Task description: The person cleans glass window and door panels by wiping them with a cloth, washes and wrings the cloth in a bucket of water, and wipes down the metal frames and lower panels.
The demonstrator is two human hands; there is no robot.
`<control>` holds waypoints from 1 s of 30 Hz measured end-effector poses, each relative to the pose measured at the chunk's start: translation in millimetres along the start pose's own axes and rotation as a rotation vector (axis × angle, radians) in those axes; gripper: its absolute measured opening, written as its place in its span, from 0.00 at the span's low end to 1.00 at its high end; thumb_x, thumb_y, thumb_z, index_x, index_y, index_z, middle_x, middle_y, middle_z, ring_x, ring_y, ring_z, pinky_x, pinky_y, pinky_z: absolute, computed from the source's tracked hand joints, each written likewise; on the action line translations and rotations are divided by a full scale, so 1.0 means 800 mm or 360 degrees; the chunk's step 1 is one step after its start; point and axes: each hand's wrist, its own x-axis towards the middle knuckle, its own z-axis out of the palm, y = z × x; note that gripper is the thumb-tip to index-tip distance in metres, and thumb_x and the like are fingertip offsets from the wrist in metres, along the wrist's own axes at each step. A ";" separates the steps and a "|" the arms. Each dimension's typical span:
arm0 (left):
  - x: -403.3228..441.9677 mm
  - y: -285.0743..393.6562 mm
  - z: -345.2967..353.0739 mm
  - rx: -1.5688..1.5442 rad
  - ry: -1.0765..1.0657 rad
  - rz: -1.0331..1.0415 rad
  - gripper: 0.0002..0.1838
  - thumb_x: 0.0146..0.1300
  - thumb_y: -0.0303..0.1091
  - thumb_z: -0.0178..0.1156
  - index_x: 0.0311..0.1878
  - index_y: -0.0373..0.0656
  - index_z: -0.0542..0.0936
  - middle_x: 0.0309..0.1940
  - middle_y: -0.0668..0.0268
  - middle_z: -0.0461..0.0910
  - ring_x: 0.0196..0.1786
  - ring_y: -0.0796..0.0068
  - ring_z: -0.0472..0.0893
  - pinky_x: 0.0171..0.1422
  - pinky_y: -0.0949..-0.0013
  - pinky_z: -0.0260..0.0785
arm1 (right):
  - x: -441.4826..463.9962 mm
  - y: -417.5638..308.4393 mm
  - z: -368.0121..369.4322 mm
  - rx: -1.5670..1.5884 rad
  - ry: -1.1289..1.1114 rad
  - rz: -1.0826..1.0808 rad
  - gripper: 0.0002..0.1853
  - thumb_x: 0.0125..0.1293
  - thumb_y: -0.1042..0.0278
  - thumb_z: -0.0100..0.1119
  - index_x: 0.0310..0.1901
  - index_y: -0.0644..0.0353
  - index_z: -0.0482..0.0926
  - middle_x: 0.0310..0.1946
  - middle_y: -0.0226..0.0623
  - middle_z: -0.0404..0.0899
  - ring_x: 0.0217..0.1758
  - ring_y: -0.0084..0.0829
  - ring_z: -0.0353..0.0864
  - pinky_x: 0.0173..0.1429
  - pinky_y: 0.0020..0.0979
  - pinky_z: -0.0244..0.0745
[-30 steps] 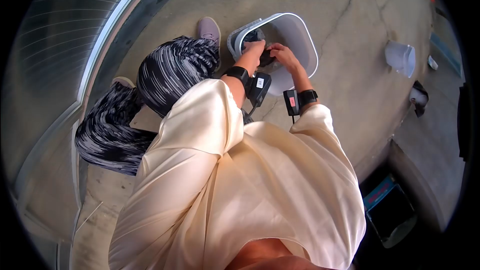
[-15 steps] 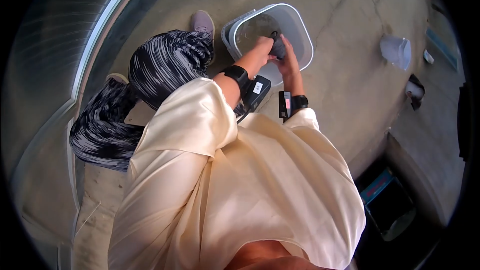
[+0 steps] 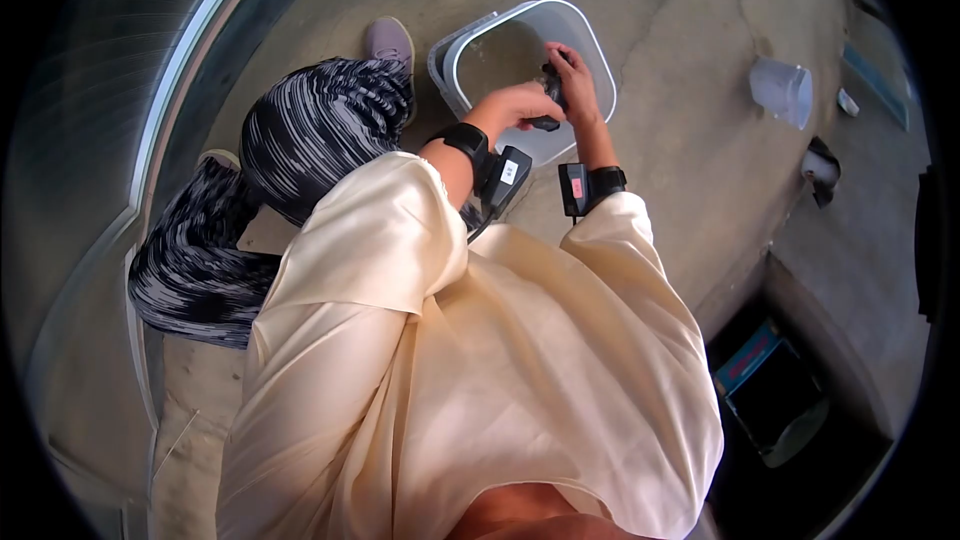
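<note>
Currently, at the bucket [image 3: 580,28]'s mouth, a dark item [image 3: 554,92] lies between left hand [image 3: 518,103] and right hand [image 3: 577,85], both partly curled, gripping it.

Blackish object [image 3: 545,123], whitish bucket [image 3: 545,149], cream shirt [image 3: 530,340], streaky black-and-grey trousers [image 3: 315,140], mauve shoe [image 3: 388,40], black wristband [image 3: 467,140]

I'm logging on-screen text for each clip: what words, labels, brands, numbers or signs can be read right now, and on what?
None can be read.
White label on the left wrist's black box: too small.
Red label on the right wrist's black box: too small.
Blue strip at lower right: reddish marks, too blurred to tell whether lettering.
</note>
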 end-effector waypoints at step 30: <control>-0.018 0.027 0.012 -0.0482 -0.0243 0.0093 0.11 0.51 0.37 0.67 0.31 0.46 0.75 0.22 0.71 0.74 0.21 0.86 0.69 0.17 0.83 0.51 | -0.013 -0.020 -0.013 0.0473 -0.0305 0.0089 0.08 0.62 0.70 0.58 0.41 0.55 0.70 0.32 0.31 0.74 0.34 0.24 0.76 0.38 0.24 0.73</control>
